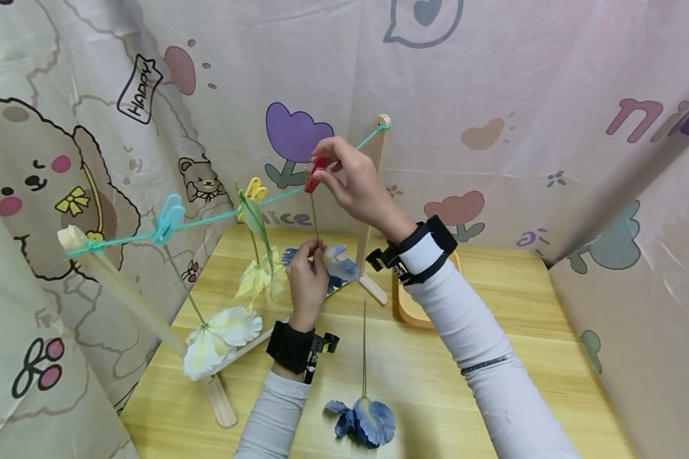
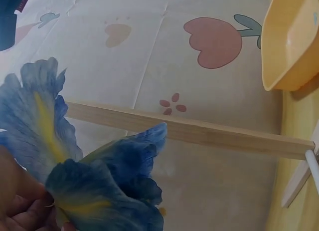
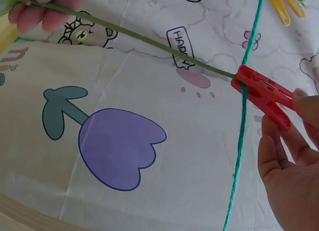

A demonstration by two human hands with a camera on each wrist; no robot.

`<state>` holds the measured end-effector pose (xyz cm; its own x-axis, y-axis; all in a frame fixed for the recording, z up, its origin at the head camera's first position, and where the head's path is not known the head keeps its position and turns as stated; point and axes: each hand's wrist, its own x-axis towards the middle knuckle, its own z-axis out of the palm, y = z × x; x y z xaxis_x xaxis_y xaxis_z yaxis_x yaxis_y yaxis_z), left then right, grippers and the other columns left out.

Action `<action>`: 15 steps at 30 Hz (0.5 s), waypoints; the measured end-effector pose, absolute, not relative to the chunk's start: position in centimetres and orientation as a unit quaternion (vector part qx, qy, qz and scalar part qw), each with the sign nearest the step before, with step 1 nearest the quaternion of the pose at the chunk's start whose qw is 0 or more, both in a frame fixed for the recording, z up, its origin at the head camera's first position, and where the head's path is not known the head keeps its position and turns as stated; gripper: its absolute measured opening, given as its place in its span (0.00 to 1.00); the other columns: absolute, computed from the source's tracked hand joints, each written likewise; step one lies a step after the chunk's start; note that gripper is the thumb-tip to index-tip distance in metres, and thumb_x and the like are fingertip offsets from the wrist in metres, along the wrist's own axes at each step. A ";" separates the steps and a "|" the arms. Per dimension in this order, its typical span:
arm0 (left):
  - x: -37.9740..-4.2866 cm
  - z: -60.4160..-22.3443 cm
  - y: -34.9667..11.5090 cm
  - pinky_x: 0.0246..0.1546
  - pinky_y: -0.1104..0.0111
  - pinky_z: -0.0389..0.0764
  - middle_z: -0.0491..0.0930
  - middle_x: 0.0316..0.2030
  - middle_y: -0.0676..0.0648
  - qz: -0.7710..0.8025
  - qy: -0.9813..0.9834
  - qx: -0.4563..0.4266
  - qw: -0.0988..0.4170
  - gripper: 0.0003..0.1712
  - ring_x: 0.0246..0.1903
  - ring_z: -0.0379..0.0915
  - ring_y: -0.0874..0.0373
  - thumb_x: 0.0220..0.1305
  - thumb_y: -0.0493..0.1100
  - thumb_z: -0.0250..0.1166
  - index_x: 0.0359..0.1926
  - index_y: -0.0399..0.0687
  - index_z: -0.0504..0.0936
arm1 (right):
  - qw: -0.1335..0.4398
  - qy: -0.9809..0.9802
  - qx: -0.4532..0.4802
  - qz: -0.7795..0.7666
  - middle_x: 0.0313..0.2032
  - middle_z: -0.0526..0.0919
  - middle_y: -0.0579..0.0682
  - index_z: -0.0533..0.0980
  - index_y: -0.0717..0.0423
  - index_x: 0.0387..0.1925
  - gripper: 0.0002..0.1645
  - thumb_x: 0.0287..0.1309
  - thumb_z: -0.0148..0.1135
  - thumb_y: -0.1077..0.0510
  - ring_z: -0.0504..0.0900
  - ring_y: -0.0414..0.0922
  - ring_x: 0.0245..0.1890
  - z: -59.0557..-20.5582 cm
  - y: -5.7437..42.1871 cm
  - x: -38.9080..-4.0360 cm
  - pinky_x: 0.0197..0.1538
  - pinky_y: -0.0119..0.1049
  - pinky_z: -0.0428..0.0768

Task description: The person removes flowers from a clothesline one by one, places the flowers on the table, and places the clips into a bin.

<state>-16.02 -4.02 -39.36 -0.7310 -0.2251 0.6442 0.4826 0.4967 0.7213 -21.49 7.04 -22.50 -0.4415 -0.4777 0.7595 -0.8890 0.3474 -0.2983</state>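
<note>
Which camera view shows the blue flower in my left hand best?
The left wrist view shows the blue flower best, large and close up. The head view shows it smaller, partly behind the left hand; the right wrist view shows mainly its stem.

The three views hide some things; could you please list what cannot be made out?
Tray: head view, largely behind the right forearm; left wrist view, cut off by the right edge.
Held blue flower: head view, partly behind the left hand.
Red clip: head view, partly covered by the right hand.
Yellow clip: right wrist view, cut off by the top edge.
</note>
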 end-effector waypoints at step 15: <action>-17.7 -43.9 -4.4 0.30 0.69 0.78 0.81 0.38 0.43 -0.523 -0.756 -0.119 0.374 0.11 0.36 0.78 0.54 0.71 0.37 0.50 0.45 0.38 0.78 | 0.388 -0.700 0.485 0.352 0.37 0.78 0.61 0.67 0.67 0.34 0.10 0.59 0.59 0.65 0.82 0.49 0.41 -22.1 7.3 -20.5 0.38 0.34 0.77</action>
<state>-17.70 -4.43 -43.95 -0.6920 -0.2115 0.6903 0.5712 0.4243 0.7026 -20.47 7.30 -22.12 -0.2290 -0.4059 0.8848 -0.9524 0.2811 -0.1176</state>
